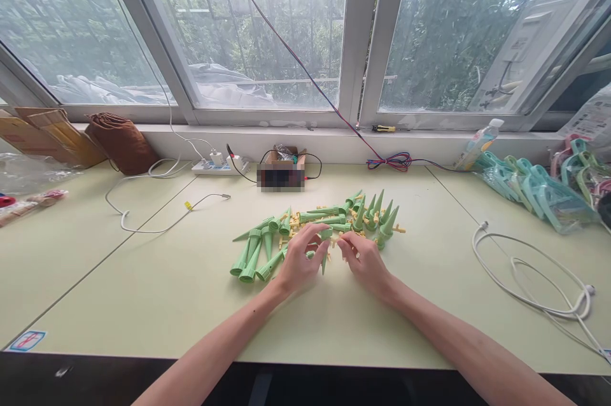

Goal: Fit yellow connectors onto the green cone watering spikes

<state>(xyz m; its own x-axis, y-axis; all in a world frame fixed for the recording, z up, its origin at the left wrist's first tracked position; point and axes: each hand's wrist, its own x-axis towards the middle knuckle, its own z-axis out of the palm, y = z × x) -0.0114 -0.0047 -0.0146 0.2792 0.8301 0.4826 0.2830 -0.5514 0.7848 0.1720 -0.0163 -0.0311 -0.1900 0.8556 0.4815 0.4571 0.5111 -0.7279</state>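
My left hand [300, 261] is closed around a green plastic watering spike [325, 234], whose narrow end points down below the fingers. Just to its right, my right hand [366, 262] pinches a small yellow plastic valve [333, 242] close to the spike; whether the two touch is hard to see. Several more green spikes lie to the left [252, 253], some with their wide ends toward me. Others stand point up on the right [377, 210]. Small yellow valves [296, 220] are scattered among them, partly hidden by the spikes and my hands.
A small cardboard box [298, 156] sits at the back beside a white power strip [217, 167]. White cables lie left [165, 228] and right [525, 310]. Bagged teal plastic hangers [539, 189], a bottle [482, 142] and a brown pouch [121, 142] stand along the window side.
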